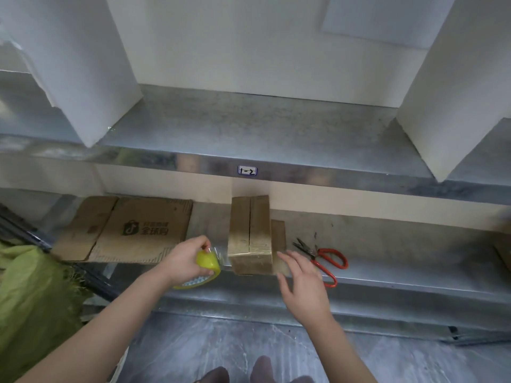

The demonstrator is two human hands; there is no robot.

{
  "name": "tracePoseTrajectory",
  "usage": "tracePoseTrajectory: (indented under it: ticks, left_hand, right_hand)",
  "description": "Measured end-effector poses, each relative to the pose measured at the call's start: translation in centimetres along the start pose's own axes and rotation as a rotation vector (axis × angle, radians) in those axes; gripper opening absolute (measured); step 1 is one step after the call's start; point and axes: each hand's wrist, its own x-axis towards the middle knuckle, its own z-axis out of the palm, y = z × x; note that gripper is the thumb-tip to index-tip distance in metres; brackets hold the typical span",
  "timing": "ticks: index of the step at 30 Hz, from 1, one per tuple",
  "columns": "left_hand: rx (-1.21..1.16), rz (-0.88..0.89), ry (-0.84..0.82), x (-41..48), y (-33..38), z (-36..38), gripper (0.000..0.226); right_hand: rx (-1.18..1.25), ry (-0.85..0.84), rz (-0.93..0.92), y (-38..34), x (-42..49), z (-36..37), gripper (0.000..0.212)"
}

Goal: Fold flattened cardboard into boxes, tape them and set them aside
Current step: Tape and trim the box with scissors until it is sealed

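Galvanised metal shelving fills the view. The upper shelf (249, 128) carries tall white panels (83, 64) standing upright at either side. The lower shelf (401, 239) below it carries the work. At the far left a green cloth (33, 299) hangs bunched beside the frame.

A flattened cardboard sheet (138, 230) with a dark printed logo lies flat on the left part of the lower shelf. Just right of it, at the shelf's front edge, stands the folded box (249, 236). Its two top flaps meet along a seam that runs away from the viewer, and one side flap (278, 239) sticks out to the right.

The left hand (185, 261) grips a yellow tape roll (207, 262), fingers curled round it, just left of the box. A clear strip reaches from the roll toward the box's near left corner. The right hand (304, 283) is spread wide with straight fingers, its fingertips at the side flap. Whether they press on it cannot be told.

Red-handled scissors (326, 258) lie on the shelf just beyond that hand, blades pointing left. A small label (247, 170) sits on the upper shelf's front lip.
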Motion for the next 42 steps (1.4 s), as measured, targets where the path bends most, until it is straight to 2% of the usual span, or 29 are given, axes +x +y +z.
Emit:
tracePoseTrajectory:
  ticks: [3,7,10,17,23,27,34,38,42]
  left_hand:
    - [0.009,0.066,-0.036,-0.3,0.0,-0.2,0.047]
    - [-0.025,0.084,-0.046,-0.3,-0.6,-0.3,0.047]
    - [-0.035,0.102,-0.055,-0.1,-1.2,-0.5,0.048]
    - [-0.019,0.2,-0.096,0.8,-2.2,-1.2,0.048]
    - [0.146,0.348,-0.071,2.2,-2.9,-2.0,0.042]
    - [0.269,0.381,-0.032,2.8,-4.9,-3.3,0.035]
    - [0.133,0.352,-0.013,1.8,-5.0,-4.4,0.044]
    - [0.091,0.355,0.042,0.5,-4.1,-3.9,0.042]
    - [0.097,0.43,0.11,-0.7,-3.1,-4.2,0.042]
  right_hand:
    - [0.012,-0.011,-0.057,-3.7,0.8,0.9,0.05]
    - [-0.072,0.039,-0.062,-5.9,1.4,2.9,0.043]
    - [-0.12,0.019,-0.031,-6.4,1.6,4.0,0.047]
    - [-0.059,0.014,-0.014,-5.2,0.5,4.8,0.051]
    - [-0.093,0.014,0.02,-5.7,0.8,4.7,0.052]
    - [-0.104,0.004,0.032,-5.6,0.7,4.6,0.051]
    - [-0.226,-0.083,0.064,-7.0,0.9,4.1,0.058]
    - [-0.276,0.047,-0.01,-8.9,1.3,3.6,0.05]
    - [-0.102,0.175,-0.096,-12.8,2.3,4.0,0.042]
